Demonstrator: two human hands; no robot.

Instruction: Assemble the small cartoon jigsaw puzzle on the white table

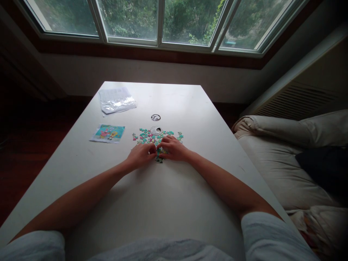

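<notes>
The small puzzle pieces (pixel 144 136) lie scattered on the middle of the white bench (pixel 163 203); the left hand (pixel 141 155) and the right hand (pixel 175 148) are close together at their near edge; the fingers of both are bent inward around some pieces, but I cannot tell whether either hand grips one; a can (pixel 156 131) stands among the pieces; to the left lie a coloured picture sheet (pixel 109 133) and, farther away, a clear plastic sleeve (pixel 118 104).

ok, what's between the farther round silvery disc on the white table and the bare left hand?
Head view: between the farther disc and the left hand lie the nearer round silvery disc and small, mostly green jigsaw pieces.
</notes>
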